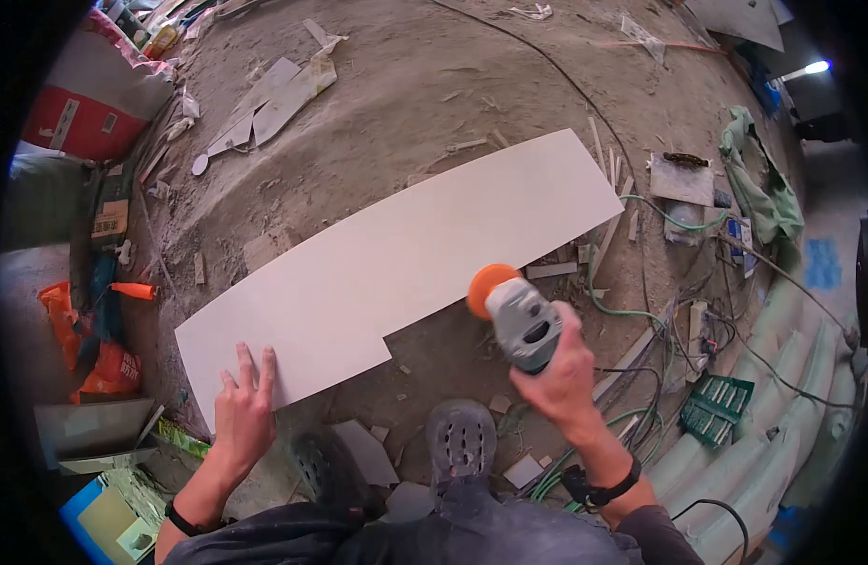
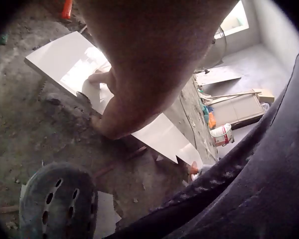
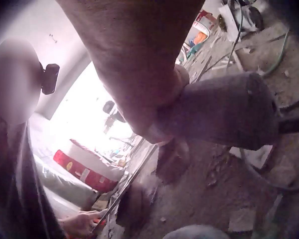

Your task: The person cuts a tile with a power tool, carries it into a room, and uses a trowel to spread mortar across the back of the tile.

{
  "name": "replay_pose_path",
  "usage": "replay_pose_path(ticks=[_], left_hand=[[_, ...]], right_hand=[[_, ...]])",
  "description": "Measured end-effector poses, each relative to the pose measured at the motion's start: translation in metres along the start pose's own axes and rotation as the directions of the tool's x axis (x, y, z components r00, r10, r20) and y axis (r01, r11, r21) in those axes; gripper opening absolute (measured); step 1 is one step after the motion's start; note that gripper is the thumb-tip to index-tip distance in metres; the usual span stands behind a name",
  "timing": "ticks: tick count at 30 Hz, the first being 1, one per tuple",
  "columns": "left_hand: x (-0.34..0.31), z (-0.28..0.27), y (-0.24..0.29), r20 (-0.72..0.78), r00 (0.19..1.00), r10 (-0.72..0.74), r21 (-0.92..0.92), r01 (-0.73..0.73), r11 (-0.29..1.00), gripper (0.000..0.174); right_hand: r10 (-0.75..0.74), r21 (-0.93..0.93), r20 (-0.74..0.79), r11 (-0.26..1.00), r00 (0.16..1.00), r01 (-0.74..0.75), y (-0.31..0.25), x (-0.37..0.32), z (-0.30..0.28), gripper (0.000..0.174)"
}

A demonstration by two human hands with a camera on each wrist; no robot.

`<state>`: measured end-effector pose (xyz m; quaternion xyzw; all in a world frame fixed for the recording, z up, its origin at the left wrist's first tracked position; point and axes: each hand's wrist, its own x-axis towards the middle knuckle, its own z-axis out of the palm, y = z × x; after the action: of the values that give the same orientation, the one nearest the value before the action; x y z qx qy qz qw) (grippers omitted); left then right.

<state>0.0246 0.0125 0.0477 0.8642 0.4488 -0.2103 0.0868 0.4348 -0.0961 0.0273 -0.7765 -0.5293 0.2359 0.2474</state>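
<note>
A long white tile panel, curved along its far edge and notched at the near one, stretches across the middle of the head view. My left hand grips its near left edge, fingers on the top face and thumb hidden; the left wrist view shows the same hand at that edge. In my right hand is an angle grinder with an orange disc, which overlaps the panel's near edge in the head view. The dark grinder body fills much of the right wrist view.
Offcuts lie on the dusty floor beyond the panel. To the right are a green hose, cables, a green bit case and pale green sacks. Tile scraps lie around my shoes. An orange-tipped bottle lies left.
</note>
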Motion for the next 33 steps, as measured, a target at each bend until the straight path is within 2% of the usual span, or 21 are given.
replay_pose_path(ticks=[1, 2, 5, 6, 9, 14, 16, 19, 21, 22, 26, 28, 31, 33], left_hand=[[0.000, 0.000, 0.000, -0.003, 1.000, -0.003, 0.008, 0.003, 1.000, 0.083], [0.001, 0.000, 0.001, -0.008, 1.000, -0.003, 0.016, 0.003, 1.000, 0.084], [0.001, -0.002, 0.001, 0.001, 1.000, -0.005, 0.020, 0.005, 1.000, 0.085], [0.002, -0.003, 0.002, -0.002, 1.000, 0.001, 0.021, -0.001, 1.000, 0.085], [0.001, -0.004, 0.003, 0.017, 1.000, -0.004, 0.029, 0.004, 1.000, 0.085], [0.001, -0.002, 0.002, 0.008, 1.000, -0.002, 0.037, 0.002, 0.999, 0.085], [0.001, -0.005, 0.004, 0.019, 1.000, -0.007, 0.035, 0.006, 0.999, 0.085], [0.001, -0.004, 0.005, 0.024, 1.000, -0.006, 0.040, 0.005, 0.999, 0.084], [0.002, -0.003, 0.004, 0.017, 1.000, -0.004, 0.045, 0.003, 0.999, 0.084], [0.002, -0.003, 0.003, 0.002, 1.000, 0.001, 0.022, -0.001, 1.000, 0.083], [0.001, 0.001, 0.000, 0.004, 1.000, -0.010, 0.001, 0.010, 1.000, 0.082], [0.000, 0.004, -0.001, -0.007, 1.000, -0.027, 0.020, 0.027, 0.999, 0.080], [0.001, 0.001, -0.002, -0.013, 1.000, 0.003, 0.015, -0.002, 1.000, 0.078], [0.001, 0.000, -0.002, -0.013, 1.000, -0.003, 0.012, 0.003, 1.000, 0.078]], right_hand=[[-0.034, -0.052, 0.050, 0.998, 0.998, 0.037, -0.009, -0.006, 0.003, 0.095], [-0.134, -0.080, 0.021, 0.988, 0.991, 0.136, -0.016, -0.009, 0.008, 0.094], [-0.081, -0.070, 0.144, 0.993, 0.986, 0.092, -0.031, -0.021, 0.016, 0.097], [-0.078, -0.072, 0.138, 0.993, 0.987, 0.088, -0.031, -0.022, 0.017, 0.097], [-0.129, -0.076, 0.021, 0.989, 0.991, 0.130, -0.022, -0.019, 0.019, 0.096], [0.194, 0.033, -0.118, 0.981, 0.974, -0.191, 0.016, 0.011, -0.018, 0.087], [0.162, 0.021, -0.225, 0.987, 0.961, -0.162, 0.041, 0.025, -0.032, 0.082], [0.118, -0.039, -0.287, 0.990, 0.951, -0.135, 0.062, 0.040, -0.051, 0.082], [0.208, 0.024, -0.261, 0.978, 0.943, -0.209, 0.065, 0.043, -0.056, 0.081], [0.207, 0.028, -0.256, 0.978, 0.944, -0.207, 0.064, 0.041, -0.055, 0.081], [0.084, 0.036, -0.183, 0.996, 0.979, -0.079, 0.031, 0.020, -0.025, 0.082], [0.074, 0.015, -0.060, 0.997, 0.995, -0.073, 0.007, 0.004, -0.010, 0.086], [-0.082, -0.037, 0.042, 0.996, 0.996, 0.084, -0.016, -0.013, 0.012, 0.092], [-0.114, -0.047, 0.055, 0.992, 0.992, 0.117, -0.032, -0.018, 0.023, 0.091]])
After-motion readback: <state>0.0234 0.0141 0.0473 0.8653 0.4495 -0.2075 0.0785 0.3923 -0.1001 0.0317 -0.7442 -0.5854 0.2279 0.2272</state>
